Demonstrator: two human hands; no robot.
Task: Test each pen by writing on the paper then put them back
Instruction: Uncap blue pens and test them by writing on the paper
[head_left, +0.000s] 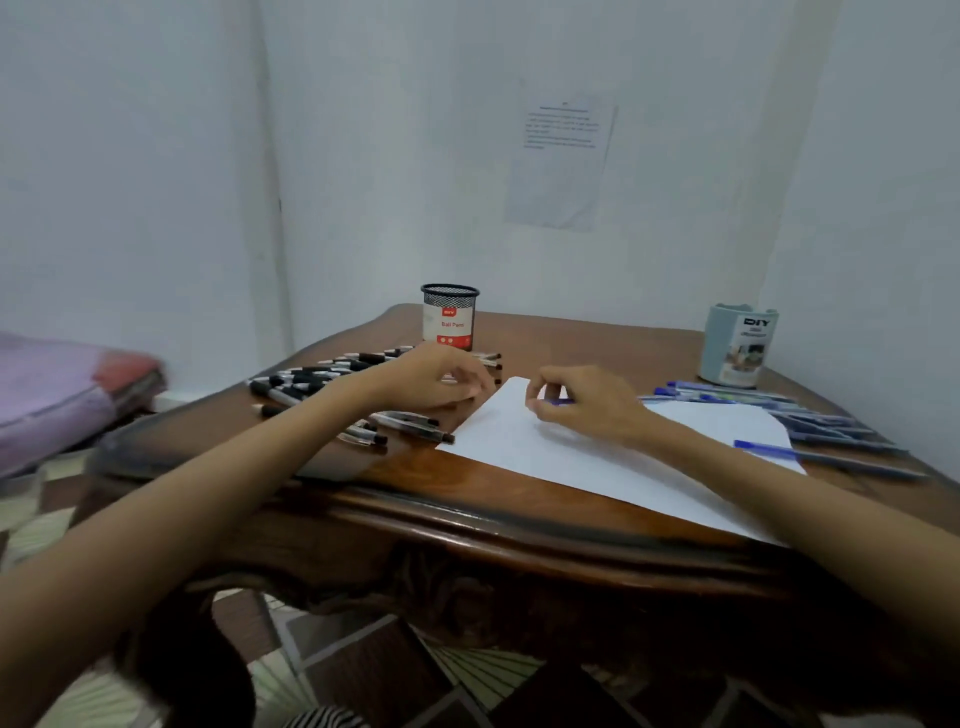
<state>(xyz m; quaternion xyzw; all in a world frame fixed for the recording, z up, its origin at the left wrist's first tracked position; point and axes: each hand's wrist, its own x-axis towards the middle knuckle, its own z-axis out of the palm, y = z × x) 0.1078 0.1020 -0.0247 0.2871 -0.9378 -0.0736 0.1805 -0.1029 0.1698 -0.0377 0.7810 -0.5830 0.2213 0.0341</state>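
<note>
Black pens (311, 382): spread on table (519, 499), left of the paper.
Mesh cup (450, 317): upright just behind them.
Left hand (436, 376): fingers curled over the pens; blur hides whether it grips one.
Paper (597, 457): flat, centre.
Right hand (582, 402): pinches blue pen (562, 401) over the paper's far corner.
Blue pens (810, 415): row at right.

A plain home room: carved wooden table (441, 480); folded pink bedding (52, 395) on patterned tile floor (363, 670); white walls (363, 156)
</note>
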